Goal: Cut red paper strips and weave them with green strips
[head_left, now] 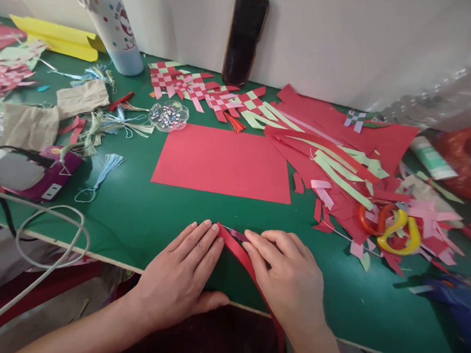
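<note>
My left hand [188,270] lies flat near the table's front edge, fingers stretched out and together. Its fingertips rest by the upper end of a red paper strip [238,251]. The strip runs down past my right hand [289,270] and hangs over the edge. Between thumb and fingers, my right hand pinches a slim purple tool with a thin metal tip [237,235]. The tip points left, towards the strip's end; its exact kind is unclear. Beyond both hands lies a flat red paper sheet [222,164].
Paper scraps and yellow-and-red-handled scissors [401,234] crowd the right. Woven paper pieces [196,87], a bead dish [169,116] and a leaning phone [244,37] line the back. At left are a bottle [116,36], tassels [106,169], a purple device [50,175] and a white cable [50,210].
</note>
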Motion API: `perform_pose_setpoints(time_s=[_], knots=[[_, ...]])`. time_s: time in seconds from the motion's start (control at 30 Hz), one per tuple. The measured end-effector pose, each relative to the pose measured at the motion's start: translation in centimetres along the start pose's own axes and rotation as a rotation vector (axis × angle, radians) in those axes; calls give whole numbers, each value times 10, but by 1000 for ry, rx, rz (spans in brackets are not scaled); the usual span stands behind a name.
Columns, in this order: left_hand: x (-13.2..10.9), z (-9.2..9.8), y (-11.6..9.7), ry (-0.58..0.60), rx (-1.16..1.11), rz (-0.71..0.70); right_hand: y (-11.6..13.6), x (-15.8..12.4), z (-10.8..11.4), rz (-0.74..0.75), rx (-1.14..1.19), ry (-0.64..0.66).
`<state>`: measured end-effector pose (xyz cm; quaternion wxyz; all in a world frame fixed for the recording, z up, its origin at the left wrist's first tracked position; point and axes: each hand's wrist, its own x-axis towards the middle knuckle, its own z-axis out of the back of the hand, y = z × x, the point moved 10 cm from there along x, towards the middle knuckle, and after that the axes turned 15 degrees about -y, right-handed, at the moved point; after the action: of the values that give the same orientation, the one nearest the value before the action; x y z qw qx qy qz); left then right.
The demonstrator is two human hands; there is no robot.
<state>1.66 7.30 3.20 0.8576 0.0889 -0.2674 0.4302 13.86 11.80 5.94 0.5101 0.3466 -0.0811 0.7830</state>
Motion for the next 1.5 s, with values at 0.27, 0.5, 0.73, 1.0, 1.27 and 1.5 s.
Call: perform_pose_setpoints(time_s=[0.27, 0.5, 0.73, 1.0, 1.27, 1.5], knots=[[-1, -1, 0, 6, -7, 6, -3, 3, -1, -17, -51, 1], [4, 4, 1, -38, 19, 15, -39, -1, 13, -39, -153, -7], [38, -7, 10, 118, 119, 93, -36, -15, 33, -48, -16, -9], [50, -18, 15, 296, 59, 124, -7, -50, 22, -107, -17, 119], [56, -28, 14, 369, -66, 113, -13, -54, 20, -187, 27, 70], [59, -29, 14, 423, -103, 96, -15, -57, 20, -196, 23, 52]])
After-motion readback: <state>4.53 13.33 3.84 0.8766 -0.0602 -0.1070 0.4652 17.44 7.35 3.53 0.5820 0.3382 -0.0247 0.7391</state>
